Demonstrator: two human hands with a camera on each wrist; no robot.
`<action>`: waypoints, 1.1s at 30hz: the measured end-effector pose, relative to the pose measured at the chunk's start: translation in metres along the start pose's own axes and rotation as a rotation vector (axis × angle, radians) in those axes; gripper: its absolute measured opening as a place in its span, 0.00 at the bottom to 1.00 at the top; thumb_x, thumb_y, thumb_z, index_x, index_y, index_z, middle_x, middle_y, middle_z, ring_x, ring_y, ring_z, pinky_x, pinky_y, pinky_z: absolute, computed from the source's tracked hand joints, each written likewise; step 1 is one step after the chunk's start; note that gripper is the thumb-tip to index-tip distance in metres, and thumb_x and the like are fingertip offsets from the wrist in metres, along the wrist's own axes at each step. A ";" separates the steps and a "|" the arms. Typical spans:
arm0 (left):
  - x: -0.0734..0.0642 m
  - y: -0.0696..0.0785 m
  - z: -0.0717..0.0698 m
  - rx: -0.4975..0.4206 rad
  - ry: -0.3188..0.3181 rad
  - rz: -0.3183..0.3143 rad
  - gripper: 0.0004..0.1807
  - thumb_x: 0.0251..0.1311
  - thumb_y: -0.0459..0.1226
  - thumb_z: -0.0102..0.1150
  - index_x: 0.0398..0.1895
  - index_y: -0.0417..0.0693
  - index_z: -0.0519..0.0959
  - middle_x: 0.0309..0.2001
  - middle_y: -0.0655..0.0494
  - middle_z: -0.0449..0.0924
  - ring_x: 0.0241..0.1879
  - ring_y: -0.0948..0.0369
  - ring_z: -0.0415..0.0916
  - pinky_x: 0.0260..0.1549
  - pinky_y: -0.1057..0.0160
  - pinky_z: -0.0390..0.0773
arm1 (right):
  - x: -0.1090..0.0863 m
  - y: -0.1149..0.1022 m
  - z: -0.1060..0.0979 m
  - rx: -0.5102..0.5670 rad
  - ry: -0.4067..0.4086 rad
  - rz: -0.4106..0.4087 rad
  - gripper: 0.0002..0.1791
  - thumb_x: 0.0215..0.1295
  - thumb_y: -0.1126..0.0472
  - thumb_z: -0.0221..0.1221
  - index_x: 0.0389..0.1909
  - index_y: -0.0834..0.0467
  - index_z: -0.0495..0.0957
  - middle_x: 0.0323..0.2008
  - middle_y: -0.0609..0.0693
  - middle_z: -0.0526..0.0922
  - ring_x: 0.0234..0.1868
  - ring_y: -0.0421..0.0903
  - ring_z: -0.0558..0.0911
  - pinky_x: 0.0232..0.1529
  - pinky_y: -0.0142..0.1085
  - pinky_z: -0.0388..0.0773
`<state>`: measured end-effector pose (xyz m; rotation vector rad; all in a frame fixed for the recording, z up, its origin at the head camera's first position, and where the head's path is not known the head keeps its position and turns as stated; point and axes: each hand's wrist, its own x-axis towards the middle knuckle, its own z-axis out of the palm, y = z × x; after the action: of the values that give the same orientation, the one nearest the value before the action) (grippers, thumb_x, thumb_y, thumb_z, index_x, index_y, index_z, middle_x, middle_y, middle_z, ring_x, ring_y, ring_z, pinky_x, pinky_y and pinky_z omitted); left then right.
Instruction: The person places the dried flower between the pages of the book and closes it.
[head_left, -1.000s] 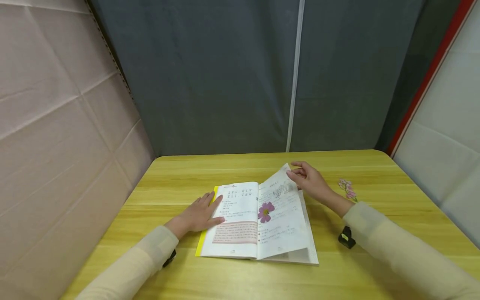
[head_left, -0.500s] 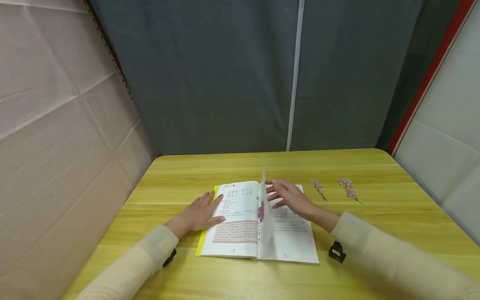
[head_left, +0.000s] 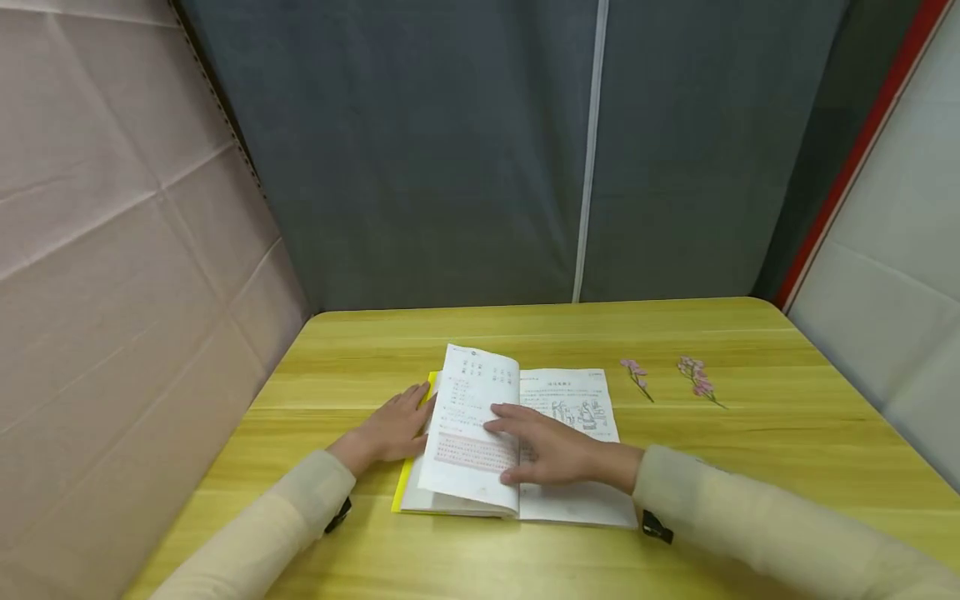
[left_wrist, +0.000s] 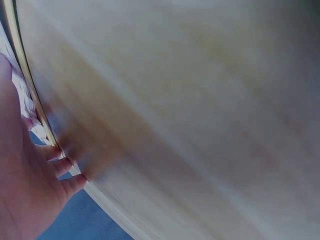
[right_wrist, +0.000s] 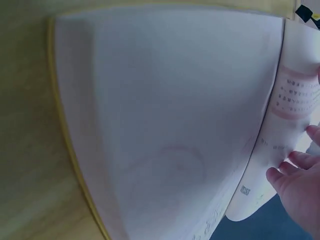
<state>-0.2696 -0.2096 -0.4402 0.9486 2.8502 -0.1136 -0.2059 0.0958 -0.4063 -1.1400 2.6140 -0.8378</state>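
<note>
An open book [head_left: 572, 504] lies on the wooden table, its yellow cover edge showing at the left. A printed page [head_left: 468, 400] with a pink text box stands slightly raised over the left half. Fingers of my right hand [head_left: 551, 450] lie extended against this page near the spine; in the right wrist view the page [right_wrist: 295, 95] curves under the fingertips. My left hand [head_left: 388, 429] rests with extended fingers at the book's left edge, its fingertips partly covered by the page. In the left wrist view, the left hand [left_wrist: 30, 185] touches the edge.
Two small stems of pink flowers lie right of the book, a shorter sprig [head_left: 637, 379] and a longer sprig [head_left: 701, 382]. Behind the table [head_left: 375, 342] hangs a dark grey curtain [head_left: 450, 167]; pale cloth walls stand on both sides.
My right hand has swept leftward, turning the page from the right half over to the left. The purple flower seen on the book earlier is now hidden. My left hand has stayed put.
</note>
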 end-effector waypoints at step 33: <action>0.007 0.007 -0.014 -0.150 0.134 -0.147 0.42 0.69 0.62 0.41 0.77 0.48 0.50 0.73 0.36 0.51 0.70 0.42 0.52 0.64 0.42 0.55 | 0.014 -0.017 0.020 -0.298 -0.165 -0.053 0.34 0.67 0.41 0.55 0.69 0.54 0.67 0.72 0.60 0.58 0.73 0.58 0.52 0.70 0.50 0.47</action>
<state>-0.2727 -0.1984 -0.4271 0.7442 2.9968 0.1534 -0.1977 0.0678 -0.4124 -1.2937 2.6380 -0.3497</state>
